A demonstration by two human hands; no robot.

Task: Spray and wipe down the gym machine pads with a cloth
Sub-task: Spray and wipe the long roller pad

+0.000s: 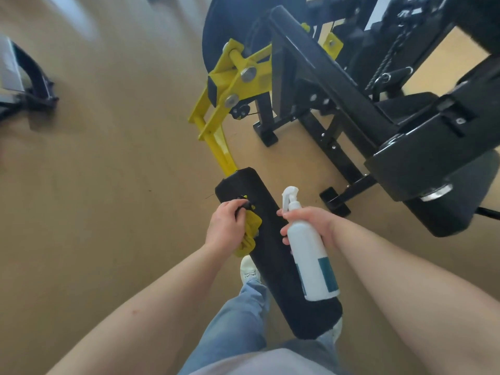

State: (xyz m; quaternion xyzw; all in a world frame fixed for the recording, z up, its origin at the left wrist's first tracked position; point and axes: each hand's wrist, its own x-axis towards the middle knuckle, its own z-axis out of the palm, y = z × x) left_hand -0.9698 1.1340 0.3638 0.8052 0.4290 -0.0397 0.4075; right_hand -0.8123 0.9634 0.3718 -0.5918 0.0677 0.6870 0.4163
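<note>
— Tan gym flooring (108,185) is shown beneath a black-framed machine (324,85). What is being handled?
— A long black pad (270,253), mounted at the end of a yellow arm (216,147), is seen at centre. It is angled toward the camera, above a leg in jeans (238,320) and a white shoe (249,269).
— How is the left grip placed?
— The left grip (224,228) is clamped on a bunched yellow cloth (251,226), which is held against the pad's left side. Its fingertips are curled over a small dark fitting there; what it is cannot be told.
— And the right?
— The right grip (316,223) is wrapped round a white spray bottle (311,261) with a teal label. The bottle is held over the pad's right edge, nozzle end up, with the index finger laid by the trigger.
— Anything else?
— A second pad (446,207) is seen at right, well apart. Part of another machine (24,87) is caught, blurred, at the left edge.
</note>
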